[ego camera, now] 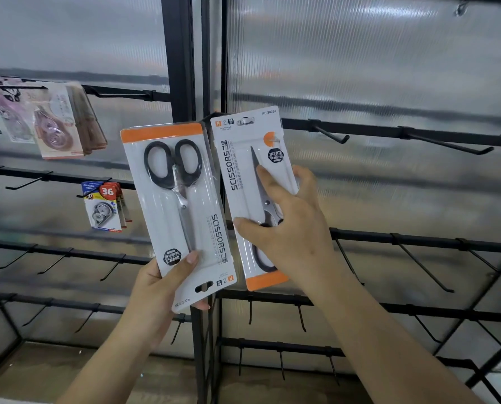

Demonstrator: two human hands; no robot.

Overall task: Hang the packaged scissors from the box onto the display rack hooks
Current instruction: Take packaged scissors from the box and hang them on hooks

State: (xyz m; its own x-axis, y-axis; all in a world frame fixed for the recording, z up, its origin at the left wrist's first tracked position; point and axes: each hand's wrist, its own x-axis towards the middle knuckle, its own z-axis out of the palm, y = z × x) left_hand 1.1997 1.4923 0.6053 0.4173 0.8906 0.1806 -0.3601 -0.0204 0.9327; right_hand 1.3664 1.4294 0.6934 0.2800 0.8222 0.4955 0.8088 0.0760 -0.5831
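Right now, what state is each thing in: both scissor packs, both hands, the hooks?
Left scissors pack: upside down, hang hole at bottom, held.
Right scissors pack: upright, hang hole on top, not visibly hooked.
Left hand: gripping the left pack's lower end.
Right hand: fingers wrapped around right pack.
Upper right hooks: bare.
Correction tape packs: hanging.

Scissors packs: glossy clear plastic over white card. Display rack hooks: matt black metal. Backing panel: ribbed translucent plastic.

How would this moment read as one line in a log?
left hand: holds upside-down pack | right hand: holds upright pack | hooks: empty, packs unhung
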